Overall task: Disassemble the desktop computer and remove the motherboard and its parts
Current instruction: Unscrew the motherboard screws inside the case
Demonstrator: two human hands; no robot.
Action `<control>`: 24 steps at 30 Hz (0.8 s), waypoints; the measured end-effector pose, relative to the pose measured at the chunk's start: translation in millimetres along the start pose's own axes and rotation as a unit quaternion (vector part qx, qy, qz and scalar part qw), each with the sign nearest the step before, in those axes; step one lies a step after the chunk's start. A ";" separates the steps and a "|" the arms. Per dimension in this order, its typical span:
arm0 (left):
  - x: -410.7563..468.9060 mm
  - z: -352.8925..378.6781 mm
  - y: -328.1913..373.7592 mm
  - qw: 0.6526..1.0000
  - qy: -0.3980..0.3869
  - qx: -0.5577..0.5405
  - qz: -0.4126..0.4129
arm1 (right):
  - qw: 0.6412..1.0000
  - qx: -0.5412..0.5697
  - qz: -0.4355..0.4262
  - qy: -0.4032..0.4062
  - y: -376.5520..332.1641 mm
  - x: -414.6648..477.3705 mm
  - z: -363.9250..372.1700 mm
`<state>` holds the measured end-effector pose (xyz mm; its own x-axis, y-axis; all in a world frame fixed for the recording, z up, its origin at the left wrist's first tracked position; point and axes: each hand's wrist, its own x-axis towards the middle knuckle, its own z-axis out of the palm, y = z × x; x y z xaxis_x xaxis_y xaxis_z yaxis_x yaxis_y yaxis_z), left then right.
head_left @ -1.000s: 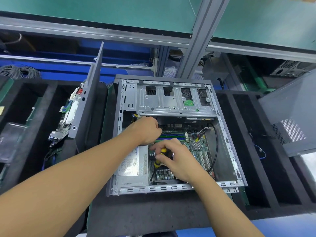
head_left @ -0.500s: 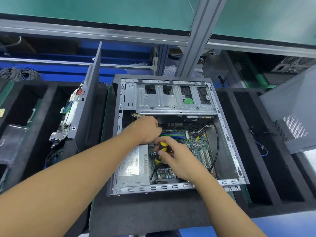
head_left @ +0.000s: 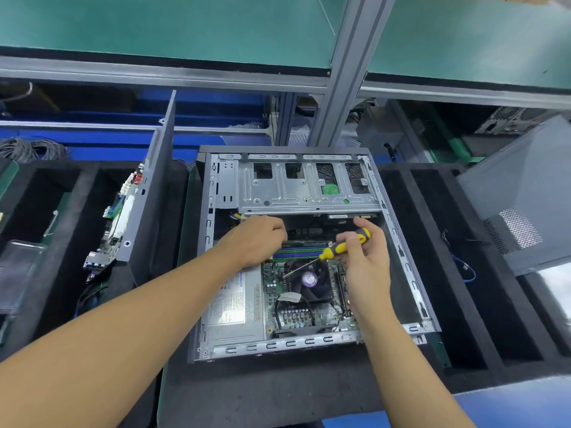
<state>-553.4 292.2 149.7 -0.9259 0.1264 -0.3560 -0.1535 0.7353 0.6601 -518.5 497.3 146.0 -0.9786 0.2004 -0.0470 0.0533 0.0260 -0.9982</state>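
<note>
Screwdriver [head_left: 340,248] gripped in right hand [head_left: 367,267]; left hand [head_left: 256,239] curled, contents unclear. Seat tip squarely in CPU cooler [head_left: 309,281] screw, apparently just beside left hand, before turning.

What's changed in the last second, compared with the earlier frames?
The right hand, still gripping the screwdriver, moved right and away from the person, uncovering the CPU fan; the tip now sits at the fan's far-left corner. The left hand stayed by the memory slots.

Coiled wires [head_left: 31,148] left, aluminium post [head_left: 349,72] centre.
</note>
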 end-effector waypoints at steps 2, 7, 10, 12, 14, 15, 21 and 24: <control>-3.0 -0.1 -0.5 1.000 -0.002 -0.003 0.022 | 0.998 0.036 0.025 0.049 2.3 2.5 -4.2; -13.5 1.5 -2.0 0.991 -0.019 0.047 0.123 | 0.981 0.126 0.084 0.122 2.8 6.5 -8.9; -16.2 2.7 -3.1 0.982 -0.014 0.092 0.167 | 0.978 0.139 0.089 0.127 1.9 5.2 -8.7; -16.0 3.5 -3.6 0.975 0.000 0.121 0.184 | 0.976 0.146 0.091 0.131 1.3 5.1 -8.7; -15.1 4.0 -5.0 0.974 0.018 0.130 0.186 | 0.975 0.151 0.094 0.132 1.0 5.5 -8.6; -14.4 4.4 -6.1 0.974 0.029 0.128 0.184 | 0.975 0.153 0.095 0.131 1.3 5.8 -8.6; -12.9 7.5 -9.9 0.972 0.074 0.133 0.180 | 0.975 0.155 0.085 0.133 1.2 5.7 -7.3; -11.9 7.1 -8.5 0.973 0.078 0.135 0.171 | 0.973 0.148 0.068 0.166 1.5 6.4 -9.8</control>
<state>-538.6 289.1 143.7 -0.9511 0.3077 -0.0267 0.2502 0.8183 0.5175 -522.7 508.2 144.5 -0.8456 0.4892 -0.2137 0.0698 -0.2956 -0.9528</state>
